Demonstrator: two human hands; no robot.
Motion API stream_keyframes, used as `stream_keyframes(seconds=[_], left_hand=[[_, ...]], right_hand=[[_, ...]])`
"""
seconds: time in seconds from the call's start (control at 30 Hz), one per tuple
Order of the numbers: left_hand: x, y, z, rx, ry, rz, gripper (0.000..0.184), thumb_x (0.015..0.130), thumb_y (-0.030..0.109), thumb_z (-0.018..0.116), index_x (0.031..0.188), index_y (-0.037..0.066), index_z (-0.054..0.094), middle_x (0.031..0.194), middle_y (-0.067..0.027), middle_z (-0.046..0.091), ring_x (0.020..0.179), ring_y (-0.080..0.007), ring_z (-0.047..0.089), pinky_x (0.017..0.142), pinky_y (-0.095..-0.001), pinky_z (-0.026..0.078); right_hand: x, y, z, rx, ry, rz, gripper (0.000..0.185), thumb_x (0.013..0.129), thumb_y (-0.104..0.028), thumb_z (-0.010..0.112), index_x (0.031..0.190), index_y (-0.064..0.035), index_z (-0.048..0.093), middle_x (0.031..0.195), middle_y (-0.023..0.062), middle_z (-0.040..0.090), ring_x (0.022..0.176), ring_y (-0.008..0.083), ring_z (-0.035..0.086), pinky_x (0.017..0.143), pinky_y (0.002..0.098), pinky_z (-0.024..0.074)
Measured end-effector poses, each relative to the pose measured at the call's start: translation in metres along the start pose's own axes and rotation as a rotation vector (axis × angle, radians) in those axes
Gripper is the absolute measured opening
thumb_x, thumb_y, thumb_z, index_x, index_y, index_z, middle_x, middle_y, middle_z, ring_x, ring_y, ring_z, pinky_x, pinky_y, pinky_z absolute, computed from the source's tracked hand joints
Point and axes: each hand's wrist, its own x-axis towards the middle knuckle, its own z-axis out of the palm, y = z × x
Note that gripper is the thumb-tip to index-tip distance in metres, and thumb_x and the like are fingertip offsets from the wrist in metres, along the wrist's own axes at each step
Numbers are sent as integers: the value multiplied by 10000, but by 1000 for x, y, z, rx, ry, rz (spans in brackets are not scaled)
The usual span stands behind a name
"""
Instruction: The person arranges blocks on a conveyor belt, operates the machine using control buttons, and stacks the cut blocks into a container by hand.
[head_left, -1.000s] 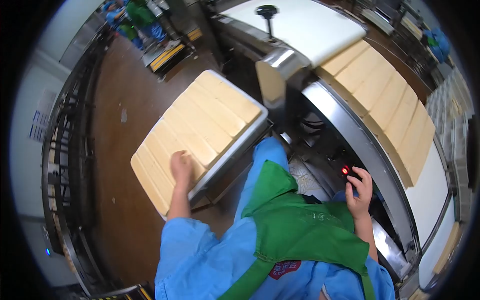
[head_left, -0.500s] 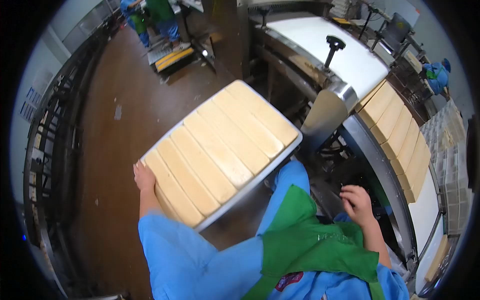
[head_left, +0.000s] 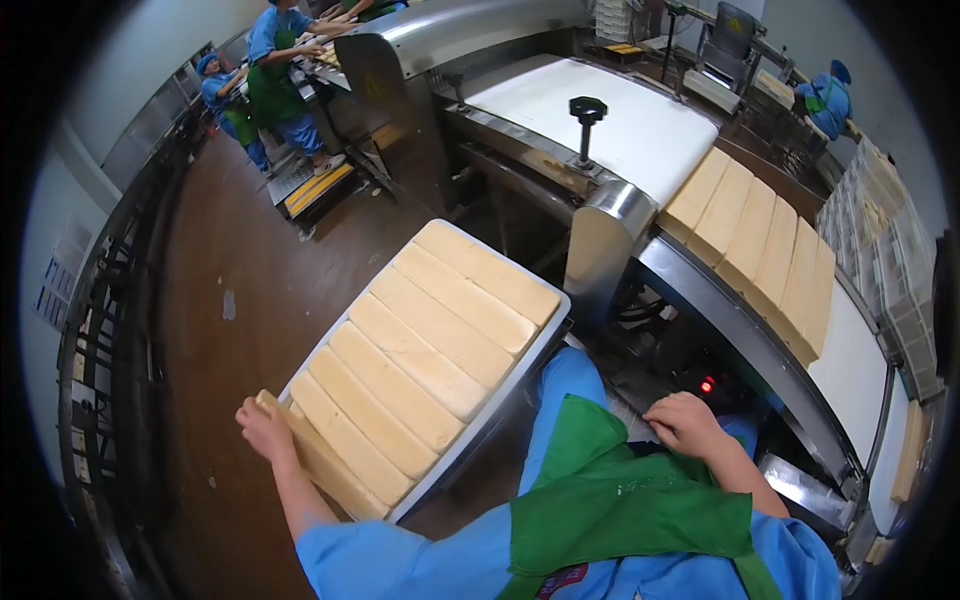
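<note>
A pale grey tray [head_left: 483, 411] sits tilted across my view, with a row of long pale-yellow bread slabs [head_left: 430, 340] lying side by side in it. At its near left end, my left hand [head_left: 266, 432] is closed around the end of the outermost bread slab [head_left: 320, 462], which is tipped up and leans outward from the others. My right hand [head_left: 686, 424] hovers above my green apron, beside the conveyor frame. Its fingers are curled in, and nothing shows in them.
To the right, several more slabs [head_left: 750, 245] stand in a row on a white conveyor belt [head_left: 845, 390]. A metal machine with a black knob [head_left: 588, 110] is ahead. Stacked clear crates [head_left: 885, 260] stand at far right. Co-workers [head_left: 275, 85] stand at back left; another person [head_left: 828, 100] is back right.
The outermost slab has tilted up and outward in my left hand. My right hand has shifted left. My view has swung up, bringing more of the machine and co-workers into sight.
</note>
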Motion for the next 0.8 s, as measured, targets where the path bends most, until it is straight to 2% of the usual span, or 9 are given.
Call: stream_keyframes(seconds=[0.13, 0.33, 0.4, 0.47, 0.57, 0.63, 0.67, 0.77, 0.8], left_hand=[[-39, 30, -106, -104, 377, 240, 347, 860, 172, 608, 1181, 72, 526, 1236, -160, 486, 1073, -396, 521, 873, -447, 467], [-120, 93, -211, -400, 677, 1055, 388, 854, 121, 644, 1208, 67, 494, 1276, -206, 444, 1153, -391, 495, 950, -489, 458], [-135, 128, -234, -490, 720, 1170, 386, 903, 210, 598, 1229, 85, 433, 1274, -236, 428, 1147, -391, 493, 925, -514, 475], [-158, 173, -246, -818, 715, 1126, 421, 908, 366, 603, 1209, 150, 403, 1245, -203, 424, 1100, -374, 509, 879, -507, 499], [-193, 246, -254, -1318, 494, 982, 509, 912, 516, 522, 1232, 145, 384, 1295, -237, 402, 1095, -371, 526, 901, -474, 501], [-232, 306, -266, -1631, 274, 853, 582, 892, 574, 520, 1293, 193, 339, 1350, -237, 359, 1124, -401, 522, 923, -508, 503], [-249, 332, -270, -1750, 142, 894, 612, 854, 529, 586, 1300, 170, 369, 1374, -233, 339, 1156, -401, 504, 939, -496, 493], [-285, 400, -275, -1874, -252, 1396, 726, 741, 396, 785, 1318, 103, 457, 1449, -221, 279, 1251, -402, 450, 989, -458, 465], [-289, 413, -266, -1739, -270, 1525, 680, 724, 324, 807, 1281, 82, 501, 1444, -219, 298, 1253, -387, 455, 979, -440, 464]], right_hand=[[-2, 14, 9, 48, -39, -40, 139, 756, -129, 664, 889, -92, 680, 870, 57, 659, 837, 249, 615, 745, 369, 459], [33, 1, 20, 188, -109, -220, 282, 785, -163, 678, 1058, -101, 639, 986, 70, 647, 951, 263, 595, 860, 378, 452], [55, -19, 15, 236, -191, -233, 533, 772, -236, 721, 1247, -78, 538, 1197, 123, 582, 1135, 295, 530, 983, 403, 404], [63, -40, -5, 319, -57, -313, 858, 702, -337, 790, 1390, -40, 373, 1362, 192, 451, 1269, 339, 427, 1062, 434, 342], [60, -44, -23, 295, 54, -352, 1093, 612, -390, 844, 1443, -15, 242, 1422, 238, 359, 1322, 367, 362, 1093, 452, 303], [35, -30, -26, 428, 99, -241, 1105, 599, -339, 850, 1445, -20, 216, 1392, 238, 382, 1294, 374, 395, 1070, 450, 337], [18, -22, -29, 591, 154, -171, 1082, 608, -318, 844, 1442, -25, 221, 1387, 229, 390, 1280, 372, 412, 1058, 439, 355], [-35, -9, -29, 1045, 469, 30, 994, 609, -139, 851, 1424, -48, 289, 1312, 133, 496, 1187, 245, 507, 987, 359, 415], [-53, 5, -39, 499, 353, 24, 875, 623, -70, 836, 1376, -46, 391, 1243, 104, 559, 1134, 214, 545, 960, 375, 445]])
